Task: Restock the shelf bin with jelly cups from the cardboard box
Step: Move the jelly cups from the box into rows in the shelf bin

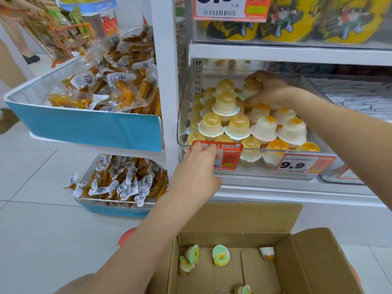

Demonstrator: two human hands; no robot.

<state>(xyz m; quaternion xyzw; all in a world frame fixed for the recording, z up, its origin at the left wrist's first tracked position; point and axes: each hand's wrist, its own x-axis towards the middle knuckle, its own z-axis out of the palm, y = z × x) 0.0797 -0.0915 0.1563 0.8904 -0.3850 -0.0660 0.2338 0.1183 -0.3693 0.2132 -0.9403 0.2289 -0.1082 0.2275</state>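
- Head view: the jelly cups (237,124) are lying heaped upside down in the clear shelf bin (180,115), their domed bottoms showing amber on the left of the pile and milky white with orange centres on the right, each with a wide white rim.
- The bin is sitting on the lower white shelf (275,187), right of the white upright post (164,60), with a red promotion tag (227,154) and a price tag (297,164) reading 9.9 clipped along its near edge.
- The right hand (269,90) is reaching in over the far part of the pile, its fingers (253,75) curling round one amber jelly cup (251,88) that is tilting with its rim towards the left.
- The left hand (197,166) is resting at the bin's near left corner, fingers bent narrow and touching the red tag; whether they are pinching it I cannot tell.
- The cardboard box (307,262) is standing open at the near edge, flaps spread, with a few leftover cups (220,255) lying on their sides along its far wall, green and yellow lids showing.
- To the left, two blue-fronted wire baskets (84,126) are holding sealed packs of orange-brown snacks (118,85).
- On the upper shelf, yellow tubs (282,18) are standing behind a large price label (222,7).
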